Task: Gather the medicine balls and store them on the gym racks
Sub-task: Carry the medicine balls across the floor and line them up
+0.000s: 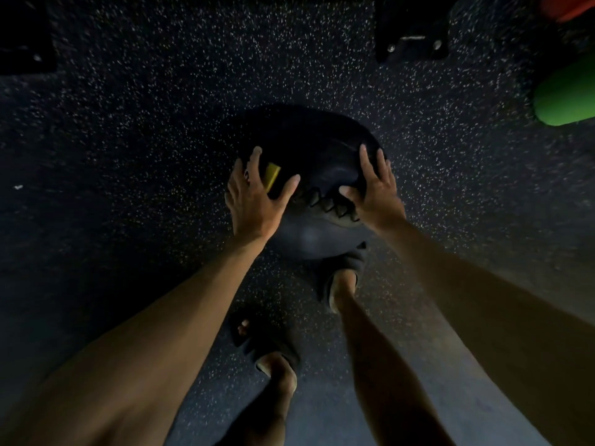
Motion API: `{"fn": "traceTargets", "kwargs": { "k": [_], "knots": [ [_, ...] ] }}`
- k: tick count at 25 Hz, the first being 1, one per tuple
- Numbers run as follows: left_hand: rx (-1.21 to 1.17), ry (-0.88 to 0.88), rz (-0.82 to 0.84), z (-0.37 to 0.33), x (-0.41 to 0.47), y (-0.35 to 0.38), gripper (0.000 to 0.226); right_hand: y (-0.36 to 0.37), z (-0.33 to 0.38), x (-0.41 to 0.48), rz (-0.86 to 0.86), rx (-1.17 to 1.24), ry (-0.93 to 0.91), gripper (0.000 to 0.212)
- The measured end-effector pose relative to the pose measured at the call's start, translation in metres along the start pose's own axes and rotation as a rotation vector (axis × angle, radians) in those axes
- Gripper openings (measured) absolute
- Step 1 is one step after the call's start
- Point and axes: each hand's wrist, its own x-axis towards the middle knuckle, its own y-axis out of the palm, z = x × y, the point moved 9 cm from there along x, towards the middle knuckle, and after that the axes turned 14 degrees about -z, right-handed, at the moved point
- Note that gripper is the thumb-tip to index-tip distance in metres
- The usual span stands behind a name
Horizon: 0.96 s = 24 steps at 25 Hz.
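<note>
Big dark grey, round leather-like medicine ball is in the middle of the view, low over the black rubber floor w/ white speckles. I cannot tell if it rests on the floor or is lifted a little. Its near edge covers the toe of the dark slipper on the right foot. The dark slipper on the left foot is nearer to the camera, apart from the ball.

Left hand lies on the ball's left side, fingers spread and quite straight, pressing, not curled. A small yellow label shows between thumb and fingers. Right hand presses the right side the same way, fingers spread. Black zigzag lacing runs between both thumbs.

Far right: a green rounded object, and an orange-red object in the top corner, both cut by the frame edge. At top, a black metal plate w/ bolts sits on the floor.
</note>
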Motion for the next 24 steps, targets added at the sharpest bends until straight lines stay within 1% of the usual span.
{"fn": "traceTargets", "kwargs": {
  "k": [2,3,5,7,8,9,11,12,14,15,18,19,20,22,24],
  "knots": [
    [-0.064,-0.106,0.03,-0.017,-0.001,0.013,0.099,-0.011,-0.016,0.026,0.055,0.012,0.021,0.083],
    [-0.063,-0.134,0.041,-0.033,0.003,0.019,0.098,-0.015,-0.026,0.039,0.061,0.035,0.059,0.081],
    [-0.01,-0.168,0.04,-0.068,0.018,0.027,0.091,-0.025,-0.039,0.057,0.033,0.033,0.103,0.071],
    [0.064,-0.191,0.045,-0.095,0.035,0.032,0.09,-0.037,-0.039,0.06,-0.034,-0.017,0.051,0.059],
    [0.094,-0.205,0.052,-0.104,0.043,0.035,0.089,-0.042,-0.035,0.055,-0.074,0.02,0.032,0.06],
    [0.119,-0.218,0.06,-0.109,0.052,0.038,0.089,-0.044,-0.028,0.043,-0.101,0.053,0.007,0.067],
    [0.169,-0.226,0.085,-0.13,0.071,0.047,0.088,-0.049,-0.021,0.032,-0.127,0.048,-0.048,0.082],
    [0.181,-0.236,0.097,-0.131,0.077,0.048,0.087,-0.046,-0.019,0.03,-0.12,0.048,-0.043,0.085],
    [0.173,-0.216,0.088,-0.137,0.088,0.049,0.085,-0.047,-0.019,0.046,-0.093,0.078,0.0,0.084],
    [0.142,-0.166,0.076,-0.142,0.091,0.049,0.084,-0.05,-0.02,0.056,-0.082,0.091,0.027,0.083],
    [-0.021,0.102,0.015,-0.158,0.078,0.039,0.085,-0.065,-0.031,0.088,-0.063,0.134,0.096,0.081],
    [-0.042,0.151,0.006,-0.158,0.072,0.037,0.087,-0.066,-0.04,0.104,-0.049,0.138,0.12,0.08],
    [-0.042,0.145,0.015,-0.155,0.069,0.038,0.091,-0.069,-0.051,0.122,-0.04,0.139,0.15,0.08],
    [-0.048,0.026,0.083,-0.146,0.065,0.045,0.1,-0.079,-0.074,0.156,-0.045,0.17,0.254,0.082],
    [-0.1,-0.056,0.146,-0.154,0.066,0.055,0.102,-0.091,-0.096,0.181,-0.052,0.199,0.38,0.081]
  ]
}}
